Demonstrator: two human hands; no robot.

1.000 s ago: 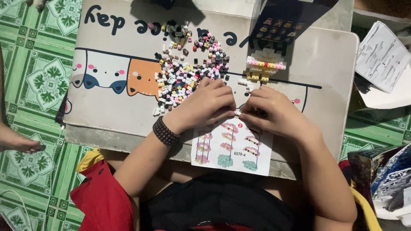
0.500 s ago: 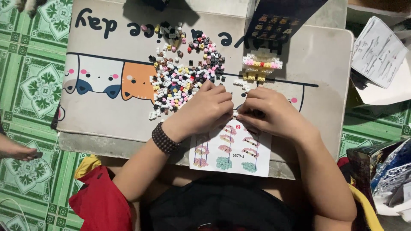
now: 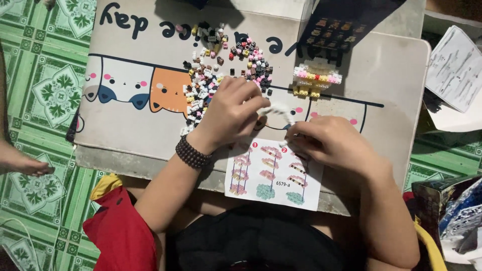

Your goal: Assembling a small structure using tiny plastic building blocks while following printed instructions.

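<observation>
Both hands pinch a small white brick assembly [image 3: 277,109]: left hand [image 3: 231,108] steadying one end, right hand [image 3: 329,140] gripping the other, directly above the instruction sheet [image 3: 271,175] for reference.

Both forearms reach up from six o'clock. The left hand [image 3: 228,111] angles toward one o'clock, fingers curled and pinched. The right hand [image 3: 329,142] points toward ten o'clock, fingertips pinched together.
</observation>
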